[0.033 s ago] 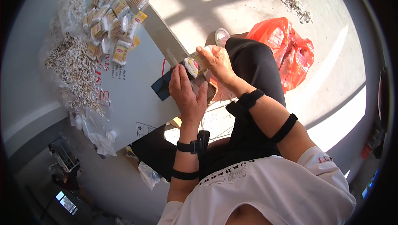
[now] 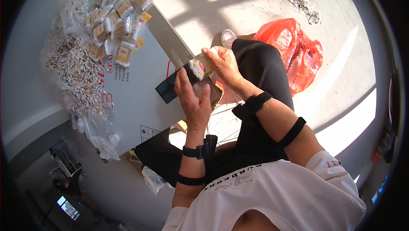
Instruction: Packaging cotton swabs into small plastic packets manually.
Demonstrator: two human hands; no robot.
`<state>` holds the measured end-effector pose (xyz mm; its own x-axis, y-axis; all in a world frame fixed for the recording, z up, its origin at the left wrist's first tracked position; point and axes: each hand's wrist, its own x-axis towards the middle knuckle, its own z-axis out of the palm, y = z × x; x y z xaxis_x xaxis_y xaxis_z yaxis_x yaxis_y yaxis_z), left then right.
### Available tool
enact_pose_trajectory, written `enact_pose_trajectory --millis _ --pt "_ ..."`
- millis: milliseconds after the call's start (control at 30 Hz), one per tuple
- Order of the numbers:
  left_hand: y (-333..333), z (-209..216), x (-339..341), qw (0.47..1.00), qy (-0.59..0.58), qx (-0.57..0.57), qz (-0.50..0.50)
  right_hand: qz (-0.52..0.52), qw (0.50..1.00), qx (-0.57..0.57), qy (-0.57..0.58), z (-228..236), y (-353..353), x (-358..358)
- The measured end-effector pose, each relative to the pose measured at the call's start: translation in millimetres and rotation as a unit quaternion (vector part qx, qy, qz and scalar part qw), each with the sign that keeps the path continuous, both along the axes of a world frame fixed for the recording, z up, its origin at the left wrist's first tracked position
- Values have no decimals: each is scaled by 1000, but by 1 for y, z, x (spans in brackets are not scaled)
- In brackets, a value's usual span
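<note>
A small clear packet of cotton swabs (image 2: 201,66) with a yellow label is pinched between the thumb and fingers of my right hand (image 2: 227,67). Just below and to the left of it, my left hand (image 2: 192,99) is open, its fingers stretched upward and its thumb apart. Nothing shows in the left palm. Beneath both hands lies a dark flat piece (image 2: 167,88) at the edge of the grey printed board (image 2: 147,103). On the board's far left, similar swab packets (image 2: 115,20) lie in a pile beside a heap of loose cotton swabs (image 2: 79,71).
A red plastic bag (image 2: 298,56) stands on the floor to the right of my knee. Farther off lies a heap of scraps (image 2: 300,1). A crumpled white bag (image 2: 104,146) hangs at the board's near left corner.
My left hand has drawn slightly down and away from the swab packet, with its fingers spreading a little. The right hand and the packet stay almost in place.
</note>
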<state>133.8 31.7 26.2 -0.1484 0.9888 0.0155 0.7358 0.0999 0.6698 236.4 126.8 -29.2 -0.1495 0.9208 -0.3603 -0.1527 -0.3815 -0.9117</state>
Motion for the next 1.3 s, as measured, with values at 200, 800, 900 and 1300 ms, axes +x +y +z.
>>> enact_pose_trajectory --millis 200,800,900,1300 --pt "18 -6 24 779 -579 162 178 -8 999 20 -33 0 0 -1" --pt "21 -4 37 773 -558 182 241 -56 996 -4 -65 21 -3 14" --pt "20 1 40 773 -557 167 254 -84 995 -43 29 32 -10 7" --pt "22 10 30 749 -587 126 279 -184 965 -73 173 21 -17 -20"
